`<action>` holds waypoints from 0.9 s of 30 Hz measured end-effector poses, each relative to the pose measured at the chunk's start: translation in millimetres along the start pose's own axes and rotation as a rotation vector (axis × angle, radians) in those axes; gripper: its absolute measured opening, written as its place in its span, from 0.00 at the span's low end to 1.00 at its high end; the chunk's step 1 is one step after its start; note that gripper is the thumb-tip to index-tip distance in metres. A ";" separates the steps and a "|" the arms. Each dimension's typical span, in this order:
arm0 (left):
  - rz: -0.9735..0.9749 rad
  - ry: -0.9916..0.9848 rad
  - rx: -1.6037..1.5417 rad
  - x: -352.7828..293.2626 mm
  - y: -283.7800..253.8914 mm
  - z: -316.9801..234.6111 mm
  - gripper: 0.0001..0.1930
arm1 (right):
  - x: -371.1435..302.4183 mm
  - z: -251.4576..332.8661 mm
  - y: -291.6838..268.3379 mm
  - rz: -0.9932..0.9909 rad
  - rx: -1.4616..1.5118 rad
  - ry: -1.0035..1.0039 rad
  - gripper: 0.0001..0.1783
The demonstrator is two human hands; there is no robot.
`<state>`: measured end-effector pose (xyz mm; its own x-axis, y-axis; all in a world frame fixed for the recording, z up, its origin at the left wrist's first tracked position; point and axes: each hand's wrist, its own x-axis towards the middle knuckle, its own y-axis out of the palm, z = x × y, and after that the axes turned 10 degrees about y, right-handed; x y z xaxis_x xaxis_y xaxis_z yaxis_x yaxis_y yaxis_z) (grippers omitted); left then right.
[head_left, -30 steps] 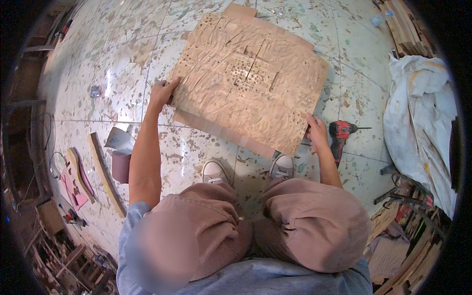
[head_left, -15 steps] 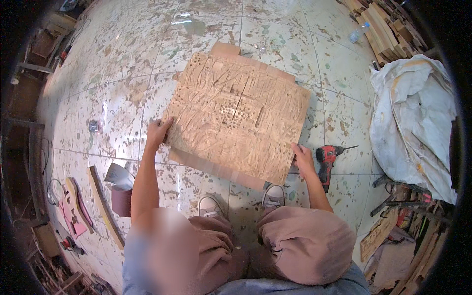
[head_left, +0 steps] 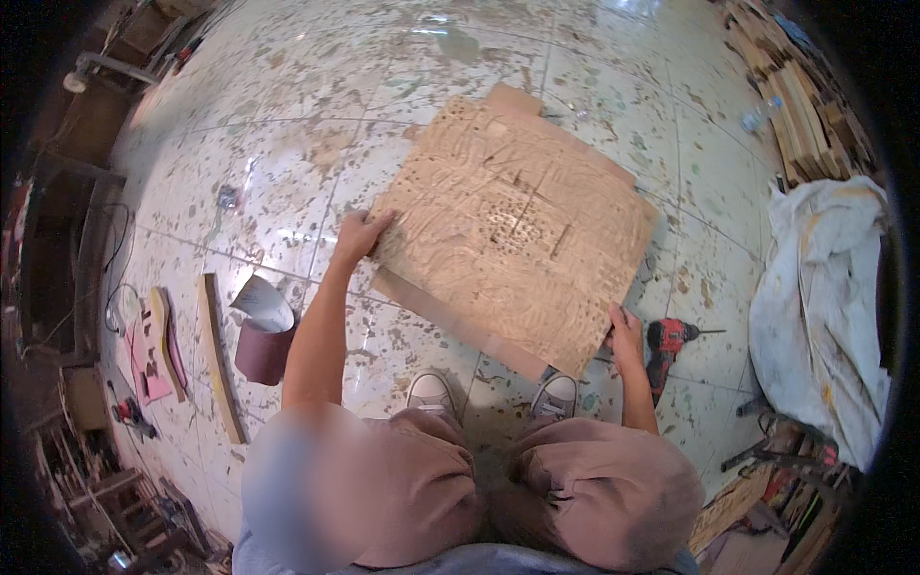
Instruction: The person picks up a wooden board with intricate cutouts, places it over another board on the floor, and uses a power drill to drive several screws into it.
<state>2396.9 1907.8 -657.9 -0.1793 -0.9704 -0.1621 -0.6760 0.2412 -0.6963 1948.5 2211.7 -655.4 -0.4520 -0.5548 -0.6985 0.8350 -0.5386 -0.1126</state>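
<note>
A: Plywood board [head_left: 513,235], large, scored and pitted on its face, tilted on the tiled floor [head_left: 287,163] in front of the squatting person. A thinner sheet [head_left: 450,321] shows under its near edge.

B: Left hand [head_left: 359,235]?

A: Arm stretched almost straight forward from the shoulder. Fingers closed over the board's left corner, thumb on top. Firm hold on the edge.

B: Right hand [head_left: 625,335]?

A: Elbow bent, forearm rising from the knee. Fingers curled around the board's near right corner, gripping it from the side.

B: Feet?

A: Two grey shoes [head_left: 429,391] just short of the near edge, knees spread wide.

B: Surroundings?

A: Red power drill [head_left: 663,345] on the floor just beside the right hand. Roll of dark sandpaper [head_left: 259,335] and a wooden strip [head_left: 218,359] to the left, well apart from the board. White cloth [head_left: 815,316] heaped at far right, stacked timber [head_left: 795,96] beyond it.
</note>
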 end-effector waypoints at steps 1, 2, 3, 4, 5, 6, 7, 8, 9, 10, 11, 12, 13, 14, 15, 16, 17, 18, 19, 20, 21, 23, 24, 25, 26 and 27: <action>0.021 0.015 0.002 -0.1 -0.1 -1.1 0.38 | 0.3 -0.3 0.4 -0.027 -0.004 0.010 0.22; 0.023 -0.038 -0.024 -1.8 -7.0 0.0 0.39 | 1.8 -0.7 1.9 -0.057 -0.005 0.020 0.22; 0.038 -0.090 -0.060 -3.4 -5.9 3.6 0.39 | 0.9 0.0 0.9 -0.041 -0.006 0.017 0.22; 0.056 -0.139 -0.093 -4.9 -4.9 6.0 0.40 | 0.7 -1.1 2.6 -0.028 -0.002 0.015 0.22; 0.014 -0.133 -0.099 -7.7 -2.9 8.2 0.39 | -0.1 -2.0 2.6 -0.016 0.005 0.013 0.22; -0.033 -0.124 -0.100 -10.6 -4.2 18.7 0.39 | -0.9 -0.5 2.4 0.024 -0.028 0.025 0.22; -0.075 -0.103 -0.106 -9.3 -3.7 22.7 0.39 | 0.4 -1.6 2.6 0.030 -0.008 0.045 0.23; -0.021 -0.169 -0.196 -9.0 -0.9 16.5 0.37 | 4.2 -5.7 -0.9 0.013 0.013 0.059 0.24; 0.038 -0.237 -0.280 -12.1 0.0 11.7 0.35 | 7.3 -9.1 -5.2 -0.003 0.037 0.074 0.25; 0.068 -0.245 -0.344 -14.4 -4.5 13.9 0.34 | 9.1 -10.1 -4.3 -0.011 0.044 0.078 0.27; 0.099 -0.257 -0.402 -17.0 -8.7 16.3 0.32 | 10.4 -12.2 -1.7 -0.016 0.053 0.086 0.29; 0.124 -0.250 -0.421 -20.2 -10.1 15.6 0.32 | 10.7 -13.7 -0.4 -0.017 0.061 0.094 0.31; 0.144 -0.246 -0.438 -23.4 -13.0 14.6 0.32 | 9.4 -13.3 0.8 0.013 0.079 0.087 0.31; 0.164 -0.243 -0.455 -24.9 -13.7 13.1 0.33 | 8.0 -12.3 0.7 0.044 0.096 0.080 0.32; 0.171 -0.236 -0.478 -25.9 -13.3 9.0 0.32 | 7.6 -14.8 -2.2 0.072 0.111 0.075 0.32; 0.179 -0.230 -0.502 -26.1 -11.8 4.9 0.31 | 8.5 -16.7 -4.4 0.066 0.096 0.056 0.32; 0.186 -0.225 -0.527 -26.1 -8.7 0.6 0.30 | 10.7 -18.1 -5.9 0.059 0.079 0.037 0.32; 0.188 -0.212 -0.539 -24.6 -8.6 -1.1 0.30 | 14.1 -20.8 -8.0 0.056 0.063 0.016 0.32; 0.193 -0.217 -0.537 -23.3 -11.6 4.4 0.30 | 15.4 -19.2 -4.1 0.061 0.045 -0.004 0.32; 0.197 -0.222 -0.536 -21.9 -14.2 9.8 0.30 | 15.3 -18.0 -1.3 0.052 0.018 -0.006 0.32; 0.200 -0.235 -0.531 -23.5 -17.7 15.5 0.30 | 12.3 -18.3 4.1 0.046 -0.010 -0.002 0.32; 0.181 -0.199 -0.551 -21.7 -19.3 24.6 0.30 | 14.5 -16.5 7.5 0.056 -0.072 -0.024 0.32; 0.195 -0.181 -0.564 -18.0 -10.3 18.1 0.30 | 22.8 -23.0 -8.9 0.049 -0.108 -0.045 0.32; 0.203 -0.178 -0.561 -20.2 -7.5 13.0 0.30 | 22.8 -27.4 -10.6 0.059 -0.141 -0.052 0.32; 0.218 -0.170 -0.582 -20.8 -3.1 7.0 0.29 | 23.0 -30.0 -14.9 0.053 -0.118 -0.016 0.32; 0.209 -0.193 -0.560 -27.2 -11.2 17.3 0.28 | 16.5 -26.3 -3.7 0.076 -0.092 0.033 0.32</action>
<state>2421.7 1931.1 -657.7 -0.2513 -0.8744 -0.4151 -0.9218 0.3470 -0.1727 1946.2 2221.2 -685.1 -0.3768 -0.5701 -0.7300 0.8925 -0.4344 -0.1214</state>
